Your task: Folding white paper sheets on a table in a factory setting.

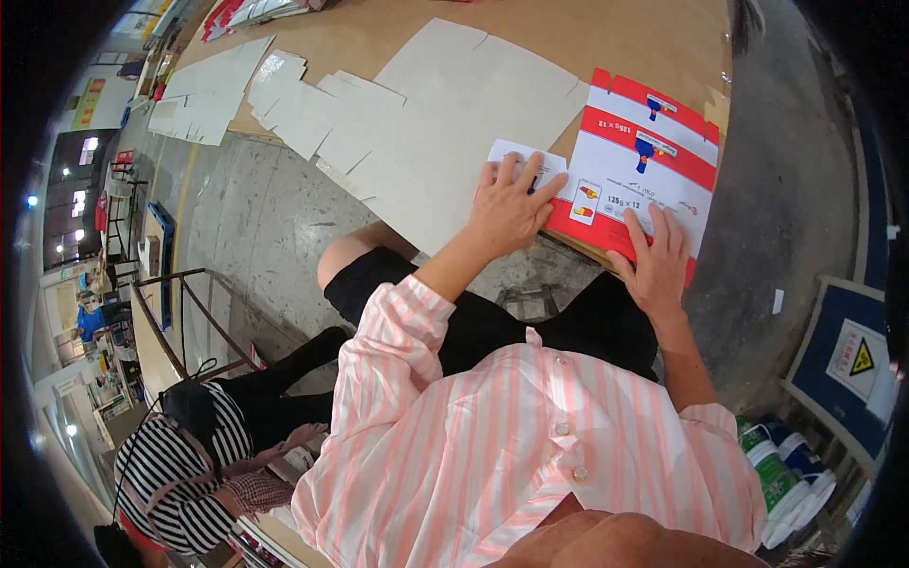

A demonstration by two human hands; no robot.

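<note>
The left hand (511, 206) lies open on the small white card (553, 168), with its fingers spread. The right hand (660, 254) is open too, with its fingers on the near part of the red card (632, 180). The red card lies flat at the near edge of the table (559, 30), just beside the white one.

The red card might slip off if the right hand pulls it too far. A hard push could bend it, and a thin edge could nip a finger. The white card may slide if the left hand drags sideways. The big pale sheets (464, 95) seem to stick out past the table, so a knee or arm could knock them down.

The table top is brown and smooth. The floor (251, 208) is grey and marked, with a white scrap (778, 301) on the right. Tubs (775, 473) stand near a blue board (822, 346). On the left are a metal frame (194, 317) and a co-worker in a stripy top (180, 473).
</note>
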